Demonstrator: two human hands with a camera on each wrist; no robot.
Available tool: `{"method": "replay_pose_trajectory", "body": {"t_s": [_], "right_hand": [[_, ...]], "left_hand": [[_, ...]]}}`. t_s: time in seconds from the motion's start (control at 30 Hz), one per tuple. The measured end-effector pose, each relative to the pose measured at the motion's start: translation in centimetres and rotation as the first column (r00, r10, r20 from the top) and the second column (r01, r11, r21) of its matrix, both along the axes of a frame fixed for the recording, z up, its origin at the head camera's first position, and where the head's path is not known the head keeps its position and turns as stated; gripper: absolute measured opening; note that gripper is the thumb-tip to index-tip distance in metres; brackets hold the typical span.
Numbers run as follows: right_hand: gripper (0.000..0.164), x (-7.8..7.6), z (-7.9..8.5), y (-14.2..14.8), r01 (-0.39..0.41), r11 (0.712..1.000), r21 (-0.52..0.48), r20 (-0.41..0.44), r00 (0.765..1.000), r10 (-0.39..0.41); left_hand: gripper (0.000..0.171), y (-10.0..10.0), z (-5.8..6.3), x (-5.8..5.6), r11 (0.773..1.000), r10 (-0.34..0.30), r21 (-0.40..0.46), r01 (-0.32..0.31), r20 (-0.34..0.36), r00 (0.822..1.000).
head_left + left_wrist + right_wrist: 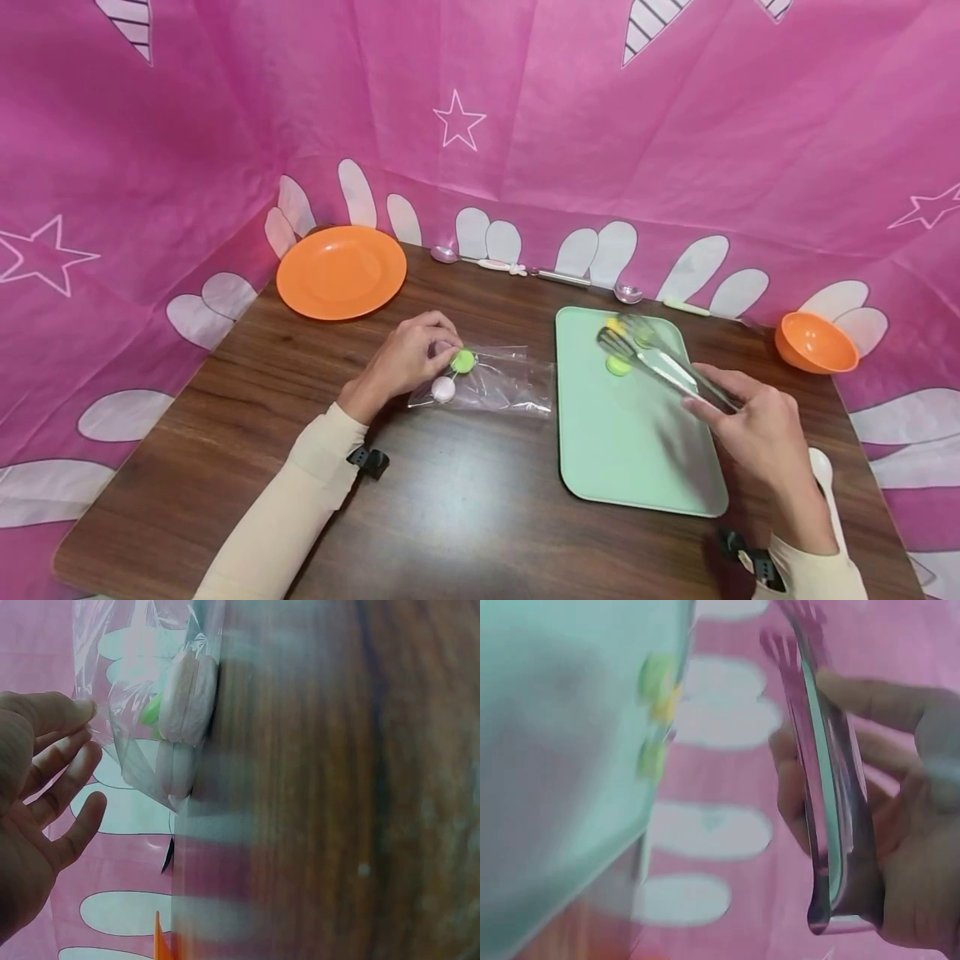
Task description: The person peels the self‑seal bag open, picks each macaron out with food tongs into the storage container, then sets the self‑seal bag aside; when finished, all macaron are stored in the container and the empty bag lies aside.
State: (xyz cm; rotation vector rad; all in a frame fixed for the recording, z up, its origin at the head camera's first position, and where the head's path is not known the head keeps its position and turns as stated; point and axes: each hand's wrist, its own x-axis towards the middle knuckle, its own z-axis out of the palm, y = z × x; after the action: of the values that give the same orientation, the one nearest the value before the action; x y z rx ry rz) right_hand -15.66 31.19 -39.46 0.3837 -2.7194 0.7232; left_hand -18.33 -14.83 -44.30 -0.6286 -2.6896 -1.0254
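Note:
My left hand [408, 358] pinches the edge of a clear plastic bag [510, 392] that lies on the table. Inside it are a green macaron [462, 361] and a pale pink macaron [443, 389]; the left wrist view shows the pale macaron [189, 697] close by. In my right hand [761, 429] I grip metal tongs [667, 372], their fork-like tips apart, over a mint-green tray [633, 450]. Near the tray's far end lie a green macaron [618, 366], a yellow macaron [615, 326] and another green piece [643, 337], partly behind the tongs.
An orange plate [341, 273] stands at the back left and an orange bowl [816, 343] at the back right. A spoon [480, 262], a ladle [627, 292] and a green-handled utensil [686, 307] line the back edge. Beside my right wrist lies a white spoon [822, 475].

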Motion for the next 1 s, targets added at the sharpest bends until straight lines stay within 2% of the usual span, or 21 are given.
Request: {"method": "replay_pose_trajectory", "body": {"t_s": [0.07, 0.13, 0.23, 0.37, 0.43, 0.57, 0.7, 0.77, 0.87, 1.0], "right_hand": [[0.050, 0.6, 0.5, -1.6, -0.144, 0.990, -0.010, -0.042, 0.989, 0.143], [0.048, 1.1, 0.6, -3.2, -0.251, 0.968, 0.017, -0.043, 0.967, 0.252], [0.046, 1.4, 0.1, -5.3, -0.297, 0.951, 0.085, -0.013, 0.954, 0.299], [0.046, 1.8, -0.2, -6.6, -0.298, 0.946, 0.124, -0.009, 0.953, 0.301], [0.048, 2.1, 0.3, -6.6, -0.286, 0.949, 0.131, -0.041, 0.955, 0.293], [0.052, 3.1, 2.0, -5.9, -0.208, 0.967, 0.149, -0.124, 0.966, 0.226], [0.051, 4.0, 2.7, -5.1, -0.167, 0.968, 0.189, -0.114, 0.975, 0.191], [0.051, 4.1, 2.4, -5.2, -0.174, 0.959, 0.225, -0.086, 0.976, 0.198], [0.049, 3.5, 1.3, -6.2, -0.232, 0.935, 0.270, -0.047, 0.966, 0.254], [0.048, 2.3, -0.2, -8.0, -0.301, 0.918, 0.258, -0.006, 0.950, 0.313]], "left_hand": [[0.011, 0.0, 0.0, 0.0, 1.000, 0.002, 0.004, -0.002, 0.006, 1.000], [0.011, 0.0, 0.0, 0.0, 1.000, 0.006, 0.006, -0.006, 0.007, 1.000], [0.011, 0.1, 0.1, -0.1, 1.000, 0.004, 0.001, -0.004, -0.003, 1.000], [0.012, 0.4, 0.0, -0.1, 1.000, -0.011, -0.007, 0.011, -0.016, 1.000], [0.012, 0.5, 0.0, -0.1, 1.000, -0.013, -0.007, 0.013, -0.019, 1.000], [0.011, 0.5, 0.0, -0.2, 1.000, -0.010, -0.005, 0.009, -0.026, 1.000], [0.011, 0.5, 0.1, -0.1, 1.000, -0.002, -0.002, 0.002, -0.019, 1.000], [0.011, 0.4, 0.2, -0.1, 1.000, 0.003, 0.001, -0.003, -0.012, 1.000], [0.012, 0.3, 0.0, 0.0, 1.000, 0.008, 0.001, -0.008, -0.003, 1.000], [0.011, 0.2, 0.0, 0.0, 1.000, 0.004, -0.002, -0.004, -0.010, 1.000]]}}
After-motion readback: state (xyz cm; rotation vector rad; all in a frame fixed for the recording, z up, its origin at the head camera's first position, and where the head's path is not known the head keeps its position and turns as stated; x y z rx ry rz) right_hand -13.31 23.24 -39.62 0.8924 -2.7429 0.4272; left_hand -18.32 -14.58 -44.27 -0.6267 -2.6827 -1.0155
